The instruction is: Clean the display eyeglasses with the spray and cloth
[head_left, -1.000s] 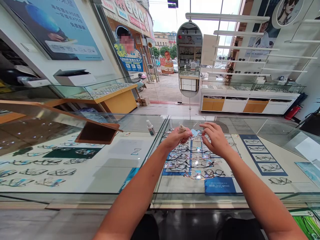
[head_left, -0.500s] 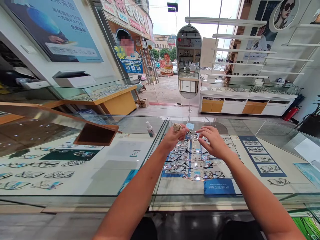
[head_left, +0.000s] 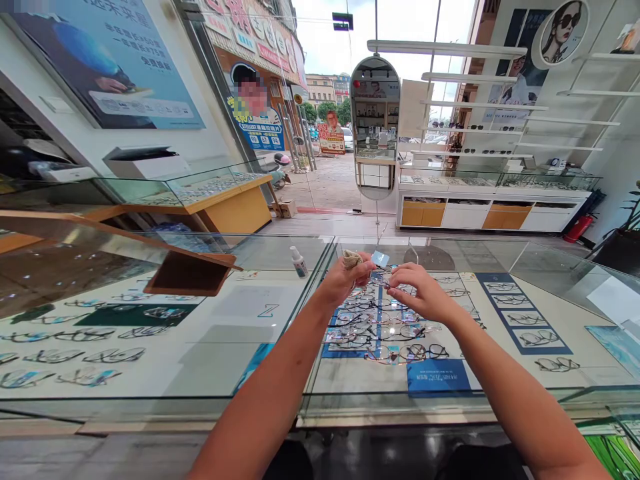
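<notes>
My left hand [head_left: 341, 280] is closed above the glass counter, with a bunched beige cloth [head_left: 352, 258] in its grip. Its fingertips also pinch a thin-framed pair of eyeglasses [head_left: 382, 269], which carries a light blue lens sticker. My right hand [head_left: 419, 288] meets the same glasses from the right, thumb and fingers bent together at the frame; the exact contact is too small to make out. Under both hands, several rows of eyeglasses [head_left: 400, 330] lie in the display case, partly hidden by my arms.
A small white spray bottle [head_left: 299, 262] stands on the glass left of my hands. Further left is a brown-framed tilted mirror [head_left: 190, 272]. A blue card [head_left: 437, 377] lies near the front edge. Beyond the counter stands an oval mirror [head_left: 376, 127].
My right hand has moved in toward my left, and its spread fingers have closed at the glasses. The glasses have tilted, with the blue sticker turned.
</notes>
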Action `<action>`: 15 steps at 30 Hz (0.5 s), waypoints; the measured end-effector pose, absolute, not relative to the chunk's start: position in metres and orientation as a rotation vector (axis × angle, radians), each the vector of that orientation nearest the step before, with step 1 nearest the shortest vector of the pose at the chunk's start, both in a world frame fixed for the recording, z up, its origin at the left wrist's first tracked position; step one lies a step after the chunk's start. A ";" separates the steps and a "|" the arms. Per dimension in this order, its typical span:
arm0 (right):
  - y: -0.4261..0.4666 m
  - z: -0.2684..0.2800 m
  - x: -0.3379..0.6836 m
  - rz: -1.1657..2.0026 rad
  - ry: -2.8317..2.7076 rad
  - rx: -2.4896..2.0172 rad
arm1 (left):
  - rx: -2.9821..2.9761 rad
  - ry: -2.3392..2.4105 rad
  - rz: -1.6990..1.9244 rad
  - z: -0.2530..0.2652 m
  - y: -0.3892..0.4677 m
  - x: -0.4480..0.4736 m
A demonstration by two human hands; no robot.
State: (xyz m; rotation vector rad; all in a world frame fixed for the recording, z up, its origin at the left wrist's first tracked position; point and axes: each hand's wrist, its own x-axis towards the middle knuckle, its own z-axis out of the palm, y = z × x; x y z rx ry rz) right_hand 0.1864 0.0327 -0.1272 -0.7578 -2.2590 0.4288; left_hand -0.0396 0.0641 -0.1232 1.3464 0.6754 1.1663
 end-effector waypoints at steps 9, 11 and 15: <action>0.045 -0.130 0.193 0.402 -1.895 -0.872 | 1.488 1.220 1.115 -0.132 0.083 -0.051; 0.047 -0.130 0.195 0.399 -1.842 -0.889 | 1.643 1.517 0.966 -0.136 0.087 -0.053; 0.049 -0.131 0.197 0.407 -1.809 -0.892 | 1.852 1.935 0.651 -0.142 0.089 -0.057</action>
